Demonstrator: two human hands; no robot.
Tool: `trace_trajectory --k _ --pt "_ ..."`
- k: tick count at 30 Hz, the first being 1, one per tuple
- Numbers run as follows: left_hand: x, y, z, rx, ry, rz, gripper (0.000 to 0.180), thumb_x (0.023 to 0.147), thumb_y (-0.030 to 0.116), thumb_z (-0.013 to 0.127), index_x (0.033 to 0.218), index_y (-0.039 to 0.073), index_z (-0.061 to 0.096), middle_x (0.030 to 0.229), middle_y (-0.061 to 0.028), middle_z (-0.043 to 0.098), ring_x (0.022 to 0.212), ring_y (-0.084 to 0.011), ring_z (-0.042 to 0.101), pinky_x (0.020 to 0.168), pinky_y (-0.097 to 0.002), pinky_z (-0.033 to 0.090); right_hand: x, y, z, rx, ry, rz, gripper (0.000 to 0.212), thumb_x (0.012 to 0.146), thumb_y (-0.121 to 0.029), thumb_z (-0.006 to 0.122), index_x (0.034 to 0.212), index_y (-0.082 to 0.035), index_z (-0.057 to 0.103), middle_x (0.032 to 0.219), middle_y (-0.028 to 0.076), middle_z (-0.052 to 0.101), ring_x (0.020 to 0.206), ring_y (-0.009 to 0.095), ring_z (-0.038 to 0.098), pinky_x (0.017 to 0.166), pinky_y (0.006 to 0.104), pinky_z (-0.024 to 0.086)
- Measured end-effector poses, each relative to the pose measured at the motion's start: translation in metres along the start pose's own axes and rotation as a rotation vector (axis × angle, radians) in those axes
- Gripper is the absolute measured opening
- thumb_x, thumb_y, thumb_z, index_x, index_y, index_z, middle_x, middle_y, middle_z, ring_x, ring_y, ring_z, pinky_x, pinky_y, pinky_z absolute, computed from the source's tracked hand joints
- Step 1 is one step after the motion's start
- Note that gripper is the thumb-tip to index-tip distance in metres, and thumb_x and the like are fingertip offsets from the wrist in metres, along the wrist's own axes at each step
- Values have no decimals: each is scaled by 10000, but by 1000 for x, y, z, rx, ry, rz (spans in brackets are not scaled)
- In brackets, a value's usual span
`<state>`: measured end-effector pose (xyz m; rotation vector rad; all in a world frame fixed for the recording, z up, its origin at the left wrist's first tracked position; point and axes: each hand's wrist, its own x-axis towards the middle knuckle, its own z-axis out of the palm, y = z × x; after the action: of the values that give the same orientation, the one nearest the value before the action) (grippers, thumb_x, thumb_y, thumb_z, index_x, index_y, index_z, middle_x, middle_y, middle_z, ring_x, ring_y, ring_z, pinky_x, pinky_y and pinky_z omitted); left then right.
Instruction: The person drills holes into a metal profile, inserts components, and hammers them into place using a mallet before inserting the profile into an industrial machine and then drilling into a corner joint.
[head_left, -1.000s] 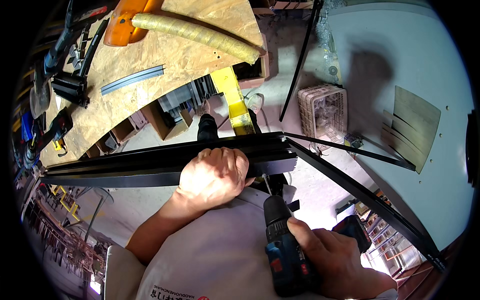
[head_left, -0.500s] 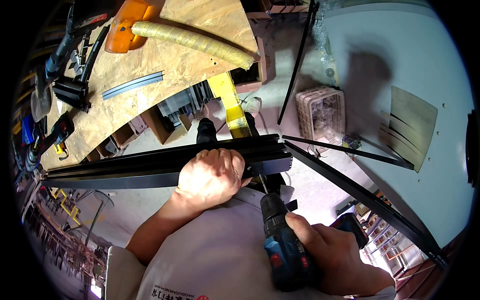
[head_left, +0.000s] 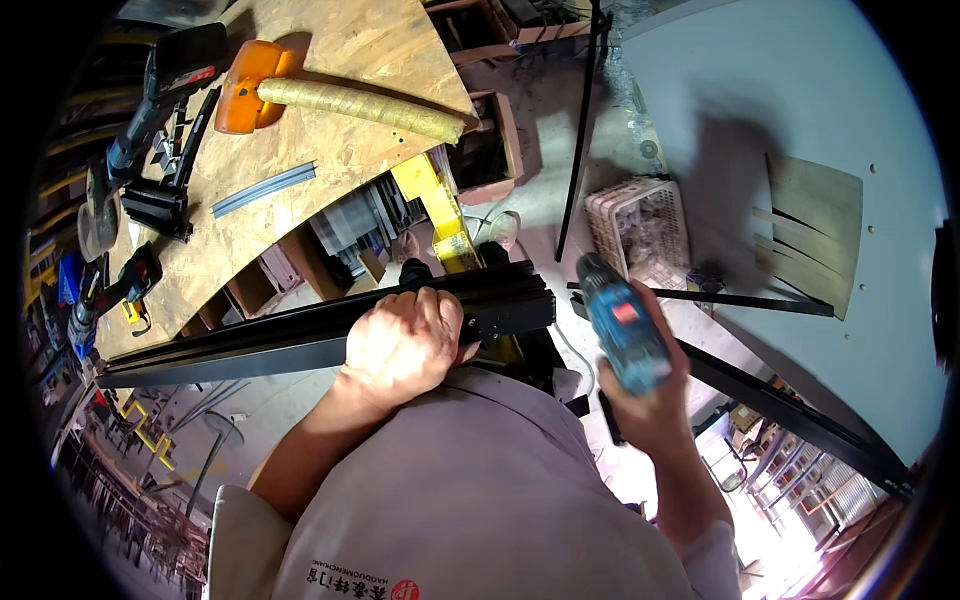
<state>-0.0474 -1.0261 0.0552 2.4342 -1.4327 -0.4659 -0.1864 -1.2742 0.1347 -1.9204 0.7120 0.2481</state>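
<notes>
A long black metal profile (head_left: 250, 355) lies across in front of me, running from the far left to its cut end near the middle. My left hand (head_left: 405, 340) is closed over it close to that end, knuckles up. Just right of the hand, small round holes or screw heads show on the profile's near face. My right hand (head_left: 645, 385) grips a blue and black cordless drill (head_left: 627, 325), held apart from the profile, to the right of its end. The drill's chuck points up and away from me; the drill is slightly blurred.
On the wooden workbench (head_left: 350, 60) lie an orange mallet (head_left: 245, 90) with a wrapped handle and a grey strip (head_left: 263, 190). A white plastic crate (head_left: 640, 225) stands on the floor. Dark bars (head_left: 780, 400) lean at the right, beside a large pale panel (head_left: 720, 60).
My right hand has lifted the drill away from the profile's end, up and to the right, and its chuck has turned. My left hand keeps its grip; the view has shifted slightly.
</notes>
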Motion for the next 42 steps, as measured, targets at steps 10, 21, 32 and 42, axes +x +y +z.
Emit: trace_trajectory --k 10,21,32,42 --pt "4 2 0 91 -25 -1 500 811 474 782 914 24 590 796 -99 569 659 -221 639 556 -348 541 18 54 47 104 41 -13 773 794 68 672 1525 -12 436 1205 194 698 1088 273 713 964 344 524" --pt "7 1 -1 62 -76 19 477 864 457 750 901 13 577 800 -124 571 672 -254 652 565 -376 551 20 42 39 47 -7 -26 703 790 63 652 1466 -26 484 1151 178 698 1026 279 710 941 361 535" --pt "8 0 -5 8 -85 33 423 870 389 763 899 10 577 783 -132 578 667 -269 658 575 -385 557 22 35 38 32 -32 20 659 805 46 622 1444 -58 496 1066 148 691 944 245 685 903 340 532" --pt "8 3 -3 -40 -165 -34 470 834 365 800 963 -16 557 881 -173 594 729 -324 650 622 -412 556 25 33 36 16 -58 22 635 806 35 622 1424 -36 494 988 136 674 875 234 658 865 329 529"
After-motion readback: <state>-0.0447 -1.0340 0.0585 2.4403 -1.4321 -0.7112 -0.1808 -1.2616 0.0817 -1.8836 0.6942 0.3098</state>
